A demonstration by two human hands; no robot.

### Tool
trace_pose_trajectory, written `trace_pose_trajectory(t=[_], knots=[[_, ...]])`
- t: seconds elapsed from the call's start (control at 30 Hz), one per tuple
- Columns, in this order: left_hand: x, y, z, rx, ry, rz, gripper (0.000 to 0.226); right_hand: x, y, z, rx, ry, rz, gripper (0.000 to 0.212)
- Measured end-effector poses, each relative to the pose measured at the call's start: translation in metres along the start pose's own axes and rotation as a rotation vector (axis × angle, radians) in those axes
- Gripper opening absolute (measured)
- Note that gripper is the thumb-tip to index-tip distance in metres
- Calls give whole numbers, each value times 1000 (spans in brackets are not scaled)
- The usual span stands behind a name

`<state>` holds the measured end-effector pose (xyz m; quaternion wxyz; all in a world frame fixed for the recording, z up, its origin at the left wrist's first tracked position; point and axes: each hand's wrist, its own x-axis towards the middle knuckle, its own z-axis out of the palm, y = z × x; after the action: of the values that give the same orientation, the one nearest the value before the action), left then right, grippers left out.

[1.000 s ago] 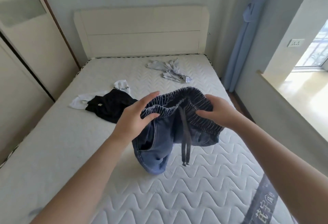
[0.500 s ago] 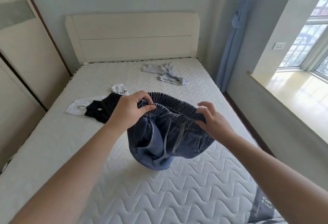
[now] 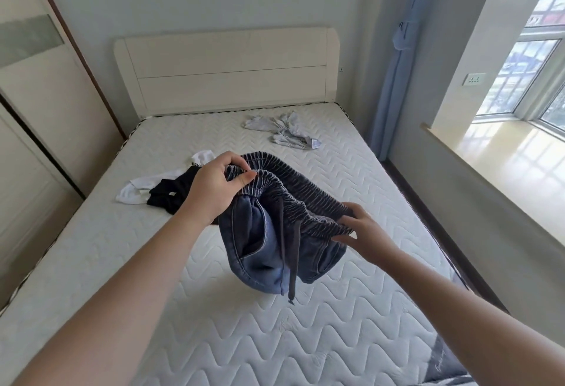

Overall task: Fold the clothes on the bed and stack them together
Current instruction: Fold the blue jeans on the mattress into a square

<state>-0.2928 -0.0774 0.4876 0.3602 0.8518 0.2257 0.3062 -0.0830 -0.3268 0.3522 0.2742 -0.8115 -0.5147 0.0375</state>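
— What lay on the left of the bed [image 3: 91, 263]?

— A white garment [image 3: 143, 190] with a black garment [image 3: 171, 199] partly over it, both crumpled near the mattress's left edge, beside the wardrobe [image 3: 36, 128].

— And the left hand [image 3: 214, 190]?

— It was clenched on the elastic waistband of the denim shorts [image 3: 266, 251], thumb pinching the gathered band against curled fingers. The shorts hung above the middle of the mattress, a drawstring [image 3: 292, 263] dangling from the front.

— The right hand [image 3: 363, 232]?

— It grasped the other end of the waistband, fingers hooked into the fabric, lower than the left.

— Anything further right?

— A pale grey garment [image 3: 284, 128] lay rumpled near the headboard [image 3: 226, 70], well apart from the shorts; beyond the bed hung a blue curtain [image 3: 394, 79], then the window [image 3: 519, 73].
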Motion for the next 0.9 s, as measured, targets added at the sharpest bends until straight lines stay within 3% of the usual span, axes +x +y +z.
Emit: trace_pose_trajectory(t=[0.23,0.47,0.77,0.9], knots=[[11,9,-15,170,-124,88,20,17,-4,-61,41,113,24,21],[34,36,-53,399,-313,104,47,45,-16,-156,17,196,-26,19],[73,91,-99,442,-95,426,35,72,-56,-259,8,208,-110,24],[85,122,-126,400,25,442,31,76,-72,-301,98,237,-88,27]])
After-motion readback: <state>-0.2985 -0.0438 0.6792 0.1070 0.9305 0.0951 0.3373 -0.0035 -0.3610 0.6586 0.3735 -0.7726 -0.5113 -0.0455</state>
